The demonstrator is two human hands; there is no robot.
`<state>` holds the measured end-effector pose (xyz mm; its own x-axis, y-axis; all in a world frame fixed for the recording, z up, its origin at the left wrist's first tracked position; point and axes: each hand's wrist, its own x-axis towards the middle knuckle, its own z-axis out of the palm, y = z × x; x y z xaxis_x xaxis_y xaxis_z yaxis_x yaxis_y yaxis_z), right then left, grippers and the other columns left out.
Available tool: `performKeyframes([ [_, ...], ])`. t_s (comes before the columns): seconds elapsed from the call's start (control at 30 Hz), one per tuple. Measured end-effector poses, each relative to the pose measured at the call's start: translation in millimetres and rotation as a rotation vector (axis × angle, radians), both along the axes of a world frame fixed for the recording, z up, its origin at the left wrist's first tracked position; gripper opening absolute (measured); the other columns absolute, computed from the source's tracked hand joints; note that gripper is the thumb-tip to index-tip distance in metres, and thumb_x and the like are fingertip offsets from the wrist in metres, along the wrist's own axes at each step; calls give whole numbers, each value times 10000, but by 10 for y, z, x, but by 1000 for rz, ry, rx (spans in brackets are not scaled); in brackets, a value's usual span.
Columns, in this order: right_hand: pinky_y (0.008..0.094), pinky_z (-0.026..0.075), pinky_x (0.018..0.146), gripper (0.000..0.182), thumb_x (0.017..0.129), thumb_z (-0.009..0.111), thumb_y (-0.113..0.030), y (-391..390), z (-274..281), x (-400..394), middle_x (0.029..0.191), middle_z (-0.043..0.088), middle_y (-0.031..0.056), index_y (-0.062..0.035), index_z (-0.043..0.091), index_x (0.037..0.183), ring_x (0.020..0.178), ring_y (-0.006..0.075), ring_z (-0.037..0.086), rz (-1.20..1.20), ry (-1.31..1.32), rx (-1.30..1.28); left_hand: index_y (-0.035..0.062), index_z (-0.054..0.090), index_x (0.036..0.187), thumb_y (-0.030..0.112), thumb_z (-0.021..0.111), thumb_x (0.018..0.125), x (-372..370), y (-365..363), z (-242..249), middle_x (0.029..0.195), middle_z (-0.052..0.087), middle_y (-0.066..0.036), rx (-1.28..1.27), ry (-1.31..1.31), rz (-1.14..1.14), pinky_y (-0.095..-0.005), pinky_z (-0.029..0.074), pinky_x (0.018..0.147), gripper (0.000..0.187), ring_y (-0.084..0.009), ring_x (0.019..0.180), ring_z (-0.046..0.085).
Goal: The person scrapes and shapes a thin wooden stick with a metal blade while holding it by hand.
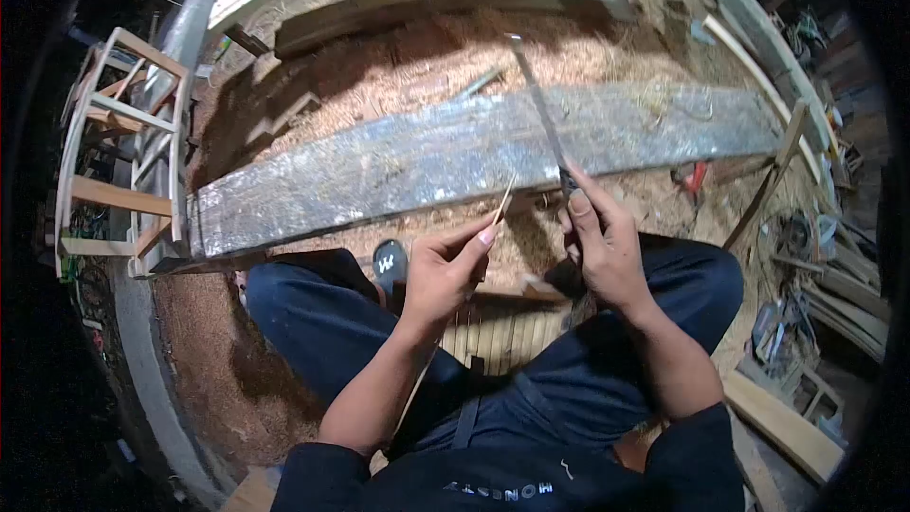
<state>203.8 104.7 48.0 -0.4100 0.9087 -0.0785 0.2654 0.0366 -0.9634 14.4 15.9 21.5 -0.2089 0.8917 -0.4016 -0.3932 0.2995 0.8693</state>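
Note:
My left hand (445, 273) is closed in a pinch on a thin pale strip (506, 199), probably of wood or bamboo, whose pointed tip rises past my fingertips. In my right hand (605, 251) is a knife (541, 104), gripped by its dark handle with the thumb along it. Its long, narrow blade points away from me over a worn plank (398, 171). The strip's tip and the blade are apart. Both hands are above my lap, near the plank's closer edge.
A small wooden frame (123, 192) stands at the plank's left end. Wood shavings (379, 76) cover the ground behind it. A red-handled tool (697, 177) lies to the right. Scrap wood (844, 308) is piled at far right, and slats (493, 334) are beneath me.

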Motion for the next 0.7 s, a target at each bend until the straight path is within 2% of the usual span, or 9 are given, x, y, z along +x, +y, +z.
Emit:
performKeyframes([
  [0.07, 253, 494, 698, 455, 1029, 548, -268, 50, 127, -5, 944, 670, 87, -2, 514, 1397, 770, 153, 637, -9, 85, -78, -10, 674, 1219, 122, 657, 965, -39, 41, 122, 721, 539, 63, 61, 15, -24, -206, 339, 515, 287, -22, 589, 420],
  [0.13, 228, 413, 509, 351, 1012, 586, -268, 88, 287, -46, 744, 554, -7, -13, 615, 1252, 565, 70, 509, -69, 344, -324, -15, 675, 1212, 132, 654, 968, -106, 106, 229, 736, 568, 50, 134, 120, -71, -207, 365, 525, 286, -28, 605, 450],
  [0.17, 228, 413, 509, 351, 1012, 586, -268, 101, 354, -71, 744, 554, -7, -13, 615, 1252, 565, 70, 509, -53, 354, -296, -19, 675, 1209, 138, 651, 971, -155, 137, 269, 747, 589, 42, 167, 191, -96, -205, 381, 532, 286, -30, 615, 469],
  [0.27, 263, 391, 429, 230, 980, 632, -224, 154, 495, -133, 626, 501, -16, -33, 595, 858, 478, 84, 484, -97, 389, -317, -24, 680, 1195, 141, 655, 966, -259, 229, 486, 783, 644, 12, 147, 298, -150, -205, 429, 558, 284, -34, 641, 513],
  [0.3, 265, 395, 433, 252, 979, 635, -219, 161, 490, -147, 636, 519, -6, -26, 589, 824, 488, 89, 497, -101, 422, -308, -24, 680, 1195, 141, 655, 966, -291, 256, 568, 783, 644, 12, 170, 306, -143, -205, 429, 558, 284, -34, 641, 513],
  [0.43, 270, 398, 430, 260, 968, 657, -211, 176, 542, -227, 645, 557, 17, -6, 603, 817, 491, 100, 511, -119, 506, -271, -10, 705, 1154, 145, 683, 944, -368, 377, 783, 789, 689, -17, 221, 468, -229, -221, 468, 570, 262, -43, 640, 552],
  [0.53, 271, 400, 413, 280, 944, 698, -231, 250, 485, -245, 667, 590, 38, 0, 614, 811, 454, 103, 505, -154, 510, -257, 8, 733, 1102, 120, 714, 920, -453, 453, 996, 790, 700, -6, 310, 798, -329, -211, 455, 574, 215, -36, 651, 562],
  [0.63, 285, 424, 419, 271, 954, 679, -231, 319, 531, -283, 756, 615, 66, 37, 642, 942, 488, 115, 507, -177, 508, -237, 59, 750, 1097, 123, 722, 910, -539, 569, 1049, 799, 724, -24, 409, 902, -322, -224, 486, 601, 199, -48, 678, 601],
  [0.7, 293, 419, 404, 296, 954, 682, -246, 405, 504, -319, 753, 615, 69, 45, 634, 921, 467, 117, 501, -192, 513, -192, 89, 763, 1075, 102, 735, 889, -583, 662, 1072, 800, 736, -44, 395, 894, -290, -246, 509, 613, 189, -69, 691, 634],
])
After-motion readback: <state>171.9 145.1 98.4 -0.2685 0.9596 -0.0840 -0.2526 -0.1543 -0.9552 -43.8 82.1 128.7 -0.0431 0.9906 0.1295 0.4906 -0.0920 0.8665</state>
